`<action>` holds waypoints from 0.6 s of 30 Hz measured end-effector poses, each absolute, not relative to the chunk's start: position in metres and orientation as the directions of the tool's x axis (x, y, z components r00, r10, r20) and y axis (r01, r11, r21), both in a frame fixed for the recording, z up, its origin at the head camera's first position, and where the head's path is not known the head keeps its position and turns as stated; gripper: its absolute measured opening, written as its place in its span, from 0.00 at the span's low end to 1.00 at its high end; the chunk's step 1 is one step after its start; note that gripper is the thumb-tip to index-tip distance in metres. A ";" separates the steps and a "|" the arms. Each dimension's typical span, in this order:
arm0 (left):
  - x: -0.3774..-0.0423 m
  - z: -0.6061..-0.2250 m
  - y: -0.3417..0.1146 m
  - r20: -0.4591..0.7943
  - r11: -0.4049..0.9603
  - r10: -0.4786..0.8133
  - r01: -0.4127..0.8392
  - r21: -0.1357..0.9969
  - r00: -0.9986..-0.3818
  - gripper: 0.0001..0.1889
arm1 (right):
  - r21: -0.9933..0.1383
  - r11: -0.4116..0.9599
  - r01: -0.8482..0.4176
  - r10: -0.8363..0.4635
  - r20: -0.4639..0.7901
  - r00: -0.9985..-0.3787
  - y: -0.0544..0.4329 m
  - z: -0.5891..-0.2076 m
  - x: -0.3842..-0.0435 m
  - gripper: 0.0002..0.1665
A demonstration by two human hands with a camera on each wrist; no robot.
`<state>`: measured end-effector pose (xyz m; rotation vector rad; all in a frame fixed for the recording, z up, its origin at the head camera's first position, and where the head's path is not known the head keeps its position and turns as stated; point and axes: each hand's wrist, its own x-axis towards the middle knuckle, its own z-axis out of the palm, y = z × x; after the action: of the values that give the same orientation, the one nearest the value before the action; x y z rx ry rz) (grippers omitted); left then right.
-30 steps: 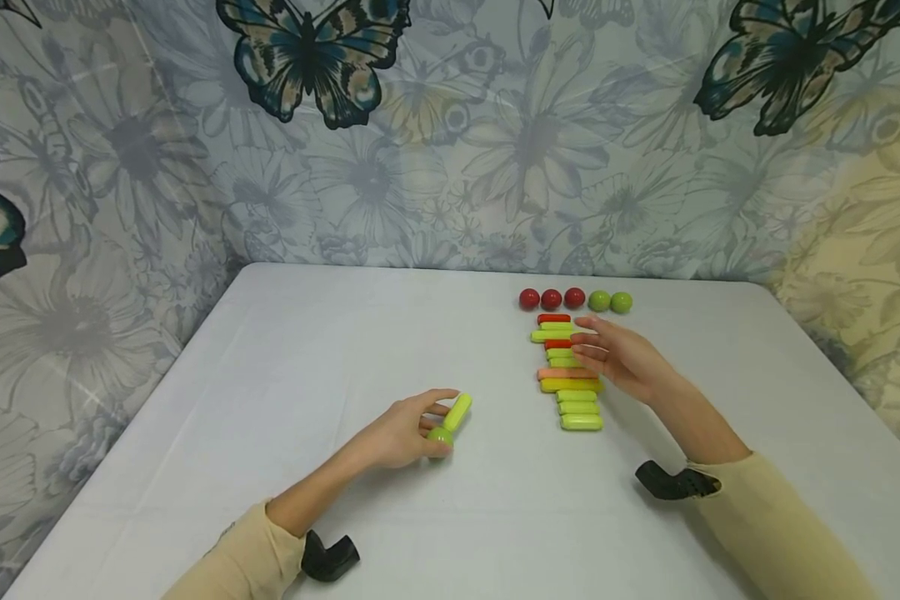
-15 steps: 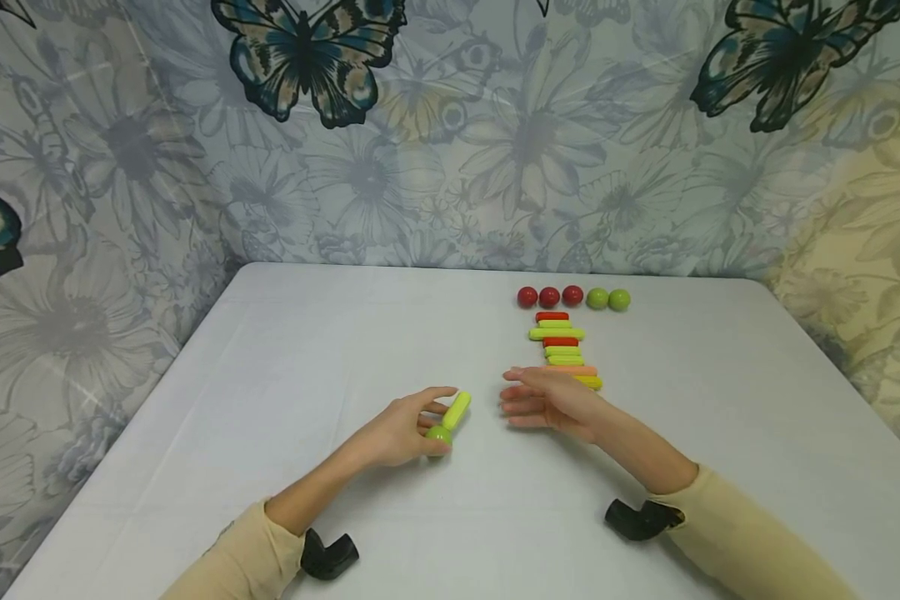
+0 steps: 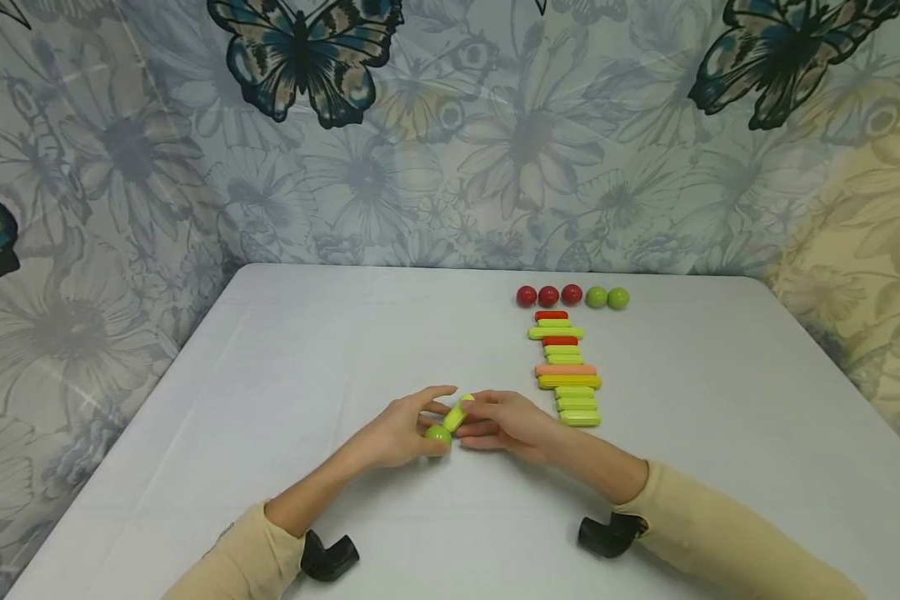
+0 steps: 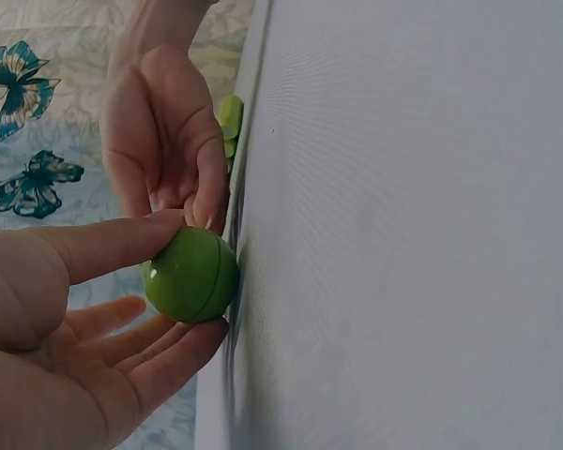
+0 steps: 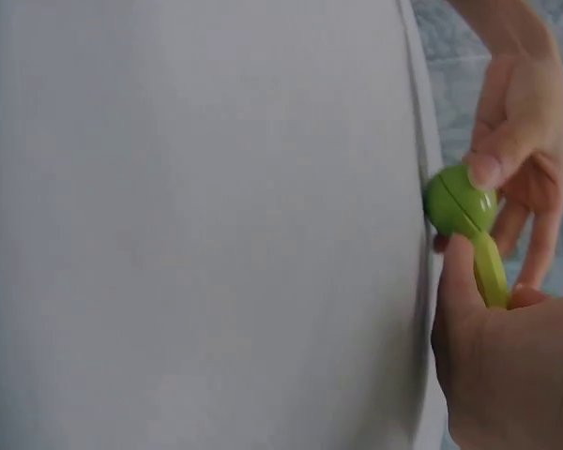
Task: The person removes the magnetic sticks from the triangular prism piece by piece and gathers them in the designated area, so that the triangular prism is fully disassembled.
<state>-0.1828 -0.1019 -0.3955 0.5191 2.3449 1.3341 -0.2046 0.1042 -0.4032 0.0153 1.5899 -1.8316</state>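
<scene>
A shiny green ball (image 3: 438,437) with a seam is held by my left hand (image 3: 401,429), between thumb and fingers, close over the white table. A short yellow-green stick (image 3: 456,415) stands out from the ball, one end against it. My right hand (image 3: 513,427) has come to this stick from the right and pinches it between thumb and fingers. In the right wrist view the stick (image 5: 489,267) lies between my right thumb and fingers, its tip meeting the ball (image 5: 461,200). The left wrist view shows the ball (image 4: 190,275), with the stick hidden behind it.
Right of the hands, a column of sticks (image 3: 565,370) in red, yellow-green, salmon and yellow lies on the white table (image 3: 330,333). Beyond it, a row holds red balls (image 3: 548,297) and two green balls (image 3: 596,297). Butterfly-patterned cloth hangs behind the table.
My right hand has moved left and toward me, from above the column of sticks to the yellow-green stick, which it now pinches. My left hand stays in place holding the ball.
</scene>
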 end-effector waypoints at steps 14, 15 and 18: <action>-0.183 -0.398 -0.102 -0.132 0.481 0.497 0.146 0.864 -0.857 0.39 | -0.891 -0.019 0.454 -0.415 -0.406 -0.814 0.087 -0.410 -0.197 0.18; -0.183 -0.398 -0.102 -0.132 0.480 0.498 0.147 0.865 -0.857 0.39 | -0.894 -0.014 0.449 -0.412 -0.404 -0.817 0.086 -0.410 -0.197 0.18; -0.183 -0.398 -0.102 -0.134 0.484 0.497 0.146 0.863 -0.857 0.39 | -0.895 -0.003 0.445 -0.397 -0.408 -0.822 0.086 -0.412 -0.197 0.20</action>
<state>-0.1826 -0.1018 -0.3977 0.5381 2.3674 1.3255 -0.1966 0.0855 -0.4123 0.0498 1.7021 -1.8812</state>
